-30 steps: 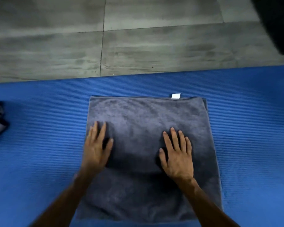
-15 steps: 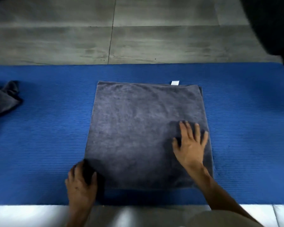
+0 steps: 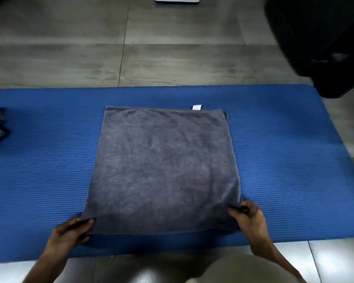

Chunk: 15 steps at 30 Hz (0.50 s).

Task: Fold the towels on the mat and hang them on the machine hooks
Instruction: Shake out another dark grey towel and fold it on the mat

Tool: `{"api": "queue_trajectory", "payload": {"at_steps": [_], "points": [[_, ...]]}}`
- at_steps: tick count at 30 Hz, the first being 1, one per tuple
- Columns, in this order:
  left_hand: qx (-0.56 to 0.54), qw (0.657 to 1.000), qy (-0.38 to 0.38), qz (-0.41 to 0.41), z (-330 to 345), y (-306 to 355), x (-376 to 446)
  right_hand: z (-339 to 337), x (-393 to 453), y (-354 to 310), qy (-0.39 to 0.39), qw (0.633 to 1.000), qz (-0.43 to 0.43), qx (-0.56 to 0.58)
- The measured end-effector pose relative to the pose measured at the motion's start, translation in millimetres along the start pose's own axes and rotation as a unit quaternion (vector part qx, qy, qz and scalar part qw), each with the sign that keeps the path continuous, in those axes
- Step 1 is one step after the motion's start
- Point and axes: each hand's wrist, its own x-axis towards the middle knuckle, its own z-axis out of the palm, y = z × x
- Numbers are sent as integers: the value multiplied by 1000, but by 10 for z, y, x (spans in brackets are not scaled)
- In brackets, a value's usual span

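Both hands have left off smoothing: left hand [image 3: 73, 229] and right hand [image 3: 248, 214] now pinch the towel [image 3: 161, 170] near corners, at 7 and 5 o'clock, seemingly ready for the next fold.

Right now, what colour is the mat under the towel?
Blue, finely ribbed mat; the head view shows it best.

Left hand [image 3: 72, 231], right hand [image 3: 248, 218]: fingers pinched.
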Motion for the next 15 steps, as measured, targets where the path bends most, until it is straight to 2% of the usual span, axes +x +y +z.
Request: {"api": "queue_trajectory", "payload": {"at_steps": [2,3,5,7,12,15], "points": [[-42,999,6,-17,28,4,-7,-25,-63,0,-15,984,67,162],[-63,998,5,-28,35,14,-12,-43,-90,4,-52,967,114,220],[-73,996,-9,-43,22,21,-16,-101,-141,12,-149,947,168,232],[-69,996,-22,-50,10,57,-32,-131,-157,22,-201,941,178,205],[-38,998,-24,-35,-39,82,-63,-195,-94,46,-163,925,149,309],[7,999,-27,-37,-83,125,-139,-254,-122,83,-172,914,152,335]]}}
